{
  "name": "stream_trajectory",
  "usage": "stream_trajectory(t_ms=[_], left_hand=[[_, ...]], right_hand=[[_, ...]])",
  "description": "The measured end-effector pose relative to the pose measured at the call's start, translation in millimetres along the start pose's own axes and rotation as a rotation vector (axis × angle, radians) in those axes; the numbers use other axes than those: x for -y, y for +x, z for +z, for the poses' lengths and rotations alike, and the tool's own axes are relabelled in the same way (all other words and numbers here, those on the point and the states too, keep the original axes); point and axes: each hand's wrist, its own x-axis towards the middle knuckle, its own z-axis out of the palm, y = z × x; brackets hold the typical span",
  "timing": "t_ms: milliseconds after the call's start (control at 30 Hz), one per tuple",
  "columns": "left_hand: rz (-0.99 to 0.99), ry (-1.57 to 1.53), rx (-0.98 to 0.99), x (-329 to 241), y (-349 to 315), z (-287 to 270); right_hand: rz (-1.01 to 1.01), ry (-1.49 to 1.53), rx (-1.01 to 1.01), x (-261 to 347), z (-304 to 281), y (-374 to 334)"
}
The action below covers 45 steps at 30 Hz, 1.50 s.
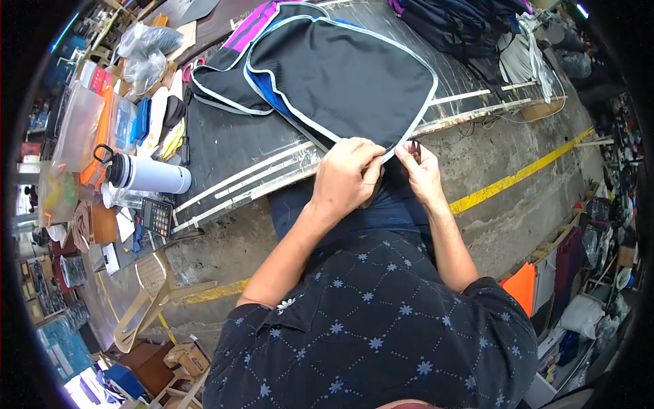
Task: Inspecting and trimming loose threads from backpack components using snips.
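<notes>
A black fabric panel (354, 75) with light grey edge binding lies over the table edge nearest me, blue cloth showing under its left side. My left hand (347, 170) pinches its near bound corner, fingers curled together. Close beside it on the right, my right hand (424, 174) is closed around small dark thread snips (415, 151), whose points rise above the fingers. The thumb and fingers of that hand are at the binding. Just what lies between the fingertips is hidden. Farther left, another black piece (228, 88) with grey binding and a magenta strip extends under the panel.
On the table's left stand a white bottle (153, 175), a calculator (157, 217), a clear bin (78, 126) and red-handled scissors (193, 68). Dark bags (456, 31) are piled at the far right. A beige chair (151, 279) is at lower left. Yellow lines (518, 174) cross the floor.
</notes>
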Motion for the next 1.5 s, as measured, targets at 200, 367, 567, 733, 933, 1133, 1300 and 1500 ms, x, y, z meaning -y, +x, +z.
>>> stream_trajectory(t_ms=[200, 367, 567, 733, 933, 1133, 1300, 1500], left_hand=[[-0.090, 0.263, 0.061, 2.1, 0.1, 22.3], [-0.179, 0.164, 0.038, 9.7, -5.7, 23.3], [-0.401, -0.266, -0.201, 5.7, -5.2, -14.1], [-0.525, -0.245, -0.406, 50.3, -17.1, -81.5], [-0.781, -0.161, -0.256, 74.8, -48.3, -100.6], [-0.783, -0.260, 0.110, 48.0, -73.7, -53.3], [-0.504, -0.238, -0.079, 12.2, -54.3, -42.2], [-0.255, -0.104, -0.166, -1.3, -0.6, -56.0]], right_hand=[[-0.109, 0.012, 0.034, -0.2, 2.4, 1.7], [-0.127, -0.029, 0.100, 0.5, 1.7, -0.3], [-0.144, 0.032, 0.099, -6.3, 9.8, -2.6], [-0.461, -0.521, -0.045, 15.9, -11.7, -11.6], [-1.047, -1.056, 0.051, 46.0, 0.2, 15.5], [-0.352, -0.009, -0.069, 85.3, 33.9, 52.9], [-0.016, 0.535, -0.015, 115.8, 54.9, 61.8], [0.019, 0.625, 0.002, 112.2, 58.8, 60.9]])
